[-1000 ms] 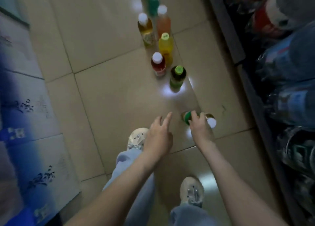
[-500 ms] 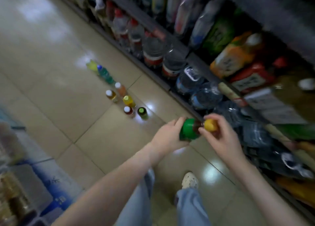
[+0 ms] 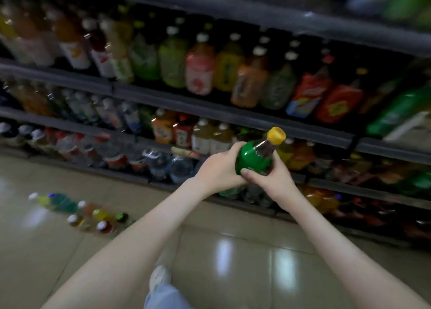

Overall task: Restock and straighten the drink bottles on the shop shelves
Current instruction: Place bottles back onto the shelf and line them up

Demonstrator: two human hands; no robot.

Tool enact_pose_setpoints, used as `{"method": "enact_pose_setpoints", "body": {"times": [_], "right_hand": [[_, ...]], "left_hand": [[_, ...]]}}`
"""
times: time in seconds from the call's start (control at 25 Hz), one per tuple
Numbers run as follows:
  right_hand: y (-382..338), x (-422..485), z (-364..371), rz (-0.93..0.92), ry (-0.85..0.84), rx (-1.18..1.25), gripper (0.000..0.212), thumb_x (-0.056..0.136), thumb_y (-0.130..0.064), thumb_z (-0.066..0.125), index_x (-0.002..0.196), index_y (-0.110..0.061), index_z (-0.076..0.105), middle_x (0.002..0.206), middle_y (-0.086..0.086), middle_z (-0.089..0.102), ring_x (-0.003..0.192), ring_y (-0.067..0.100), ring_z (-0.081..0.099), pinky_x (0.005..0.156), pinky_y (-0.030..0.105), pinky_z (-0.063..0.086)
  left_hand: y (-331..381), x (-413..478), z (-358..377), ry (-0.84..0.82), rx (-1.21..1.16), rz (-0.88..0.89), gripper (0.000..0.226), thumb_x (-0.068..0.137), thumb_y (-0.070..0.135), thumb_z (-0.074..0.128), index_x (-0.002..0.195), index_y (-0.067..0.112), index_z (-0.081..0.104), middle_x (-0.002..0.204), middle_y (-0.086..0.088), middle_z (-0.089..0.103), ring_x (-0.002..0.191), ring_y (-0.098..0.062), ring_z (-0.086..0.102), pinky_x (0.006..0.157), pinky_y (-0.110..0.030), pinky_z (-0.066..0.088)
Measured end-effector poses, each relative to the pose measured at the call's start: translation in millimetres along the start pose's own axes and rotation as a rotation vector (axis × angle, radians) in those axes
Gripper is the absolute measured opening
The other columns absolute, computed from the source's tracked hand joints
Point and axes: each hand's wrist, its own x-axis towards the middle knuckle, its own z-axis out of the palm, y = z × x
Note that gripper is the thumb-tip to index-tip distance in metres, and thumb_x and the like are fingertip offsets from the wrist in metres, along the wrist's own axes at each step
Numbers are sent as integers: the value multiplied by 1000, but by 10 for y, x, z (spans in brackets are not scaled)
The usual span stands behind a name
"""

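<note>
In front of the shelves, I see the green-labelled bottle held tilted, cap uppermost; left hand wraps its body; right hand pinches its lower side.

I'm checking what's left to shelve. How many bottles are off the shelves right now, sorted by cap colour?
White-capped floor bottles: 4
Blue-capped floor bottle: 1
Yellow-capped floor bottle: 1
Green-capped floor bottle: 1
Yellow-capped held bottle: 1
Total: 8, though the floor group is blurred.
</note>
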Motion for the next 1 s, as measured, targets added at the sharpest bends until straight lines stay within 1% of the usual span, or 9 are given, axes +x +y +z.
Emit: {"method": "enact_pose_setpoints", "body": {"times": [0.12,0.2,0.32,0.48,0.64,0.72,0.8,0.88,1.0], "right_hand": [[63,-369,-973,-32,210,-8,53,71,-19,83,111,-34,51,103,-21,61,93,-14,56,74,3,42],[130,-578,-1521,-51,363,21,52,72,-21,82,111,-34,51,103,-22,62,93,-15,56,77,5,42],[296,-770,-2172,-50,579,96,54,73,-22,81,117,-28,51,110,-16,63,103,-2,59,89,21,45],[480,-733,-2740,-38,743,145,56,74,-20,80,119,-28,49,114,-11,63,107,10,60,92,30,46],[629,-350,-3001,-41,794,142,54,76,-18,79,117,-27,45,109,-15,61,101,4,61,92,29,47],[710,-89,-3068,-37,798,120,56,76,-18,79,118,-26,42,110,-10,61,100,7,60,90,21,46],[774,175,-3118,-46,789,99,55,77,-17,78,116,-26,40,106,-11,59,95,3,57,78,2,41],[844,418,-3147,-61,785,98,54,78,-16,78,116,-26,40,105,-15,57,93,0,56,72,-3,38],[969,760,-3198,-41,770,125,58,78,-21,78,122,-21,40,116,-6,57,107,8,55,85,9,40]], "left_hand": [[915,304,286,-72,-72,190,86,78,39,70,145,36,16,135,4,53,117,-19,56,83,-30,47],[1336,440,457,-4,-50,351,88,83,46,66,147,42,5,148,11,38,127,-9,47,89,-31,49],[1625,670,745,123,65,551,70,92,37,56,148,36,15,147,3,39,123,-15,51,78,-29,53],[1777,1167,1066,112,171,443,60,97,29,48,150,29,20,153,1,27,119,-19,52,70,-22,46],[1783,1678,1222,94,199,383,54,99,28,44,149,29,24,153,1,23,115,-18,52,74,-22,45],[1805,1917,1276,81,191,391,52,99,27,43,149,27,25,151,3,28,126,-16,43,83,-23,46],[1863,2115,1379,49,183,403,53,100,27,43,149,25,23,150,4,32,132,-14,38,91,-26,45],[1942,2247,1487,10,195,418,56,100,27,42,150,24,18,149,4,33,130,-14,41,88,-26,46],[1984,2398,1650,-11,224,401,61,99,24,43,151,23,12,150,2,31,129,-16,41,87,-27,45]]}}
